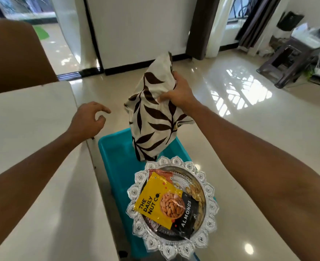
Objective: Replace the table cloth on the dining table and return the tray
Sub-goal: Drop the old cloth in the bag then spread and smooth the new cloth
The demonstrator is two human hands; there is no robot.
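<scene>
My right hand [176, 93] grips a folded cream table cloth [153, 117] printed with dark brown leaves and holds it up above a teal plastic stool [115, 157]. The cloth's lower end hangs down to the stool's seat. An ornate silver tray [208, 211] with a yellow almond packet [164, 202] sits on the near part of that stool. My left hand [88, 120] hovers with loosely curled fingers over the right edge of the bare white dining table [29, 132], holding nothing.
A brown chair back [14, 55] stands behind the table at the far left. Glossy cream floor [240, 113] spreads to the right. A dark plastic stool [287, 61] and clutter sit at the far right; a white wall and dark curtain lie ahead.
</scene>
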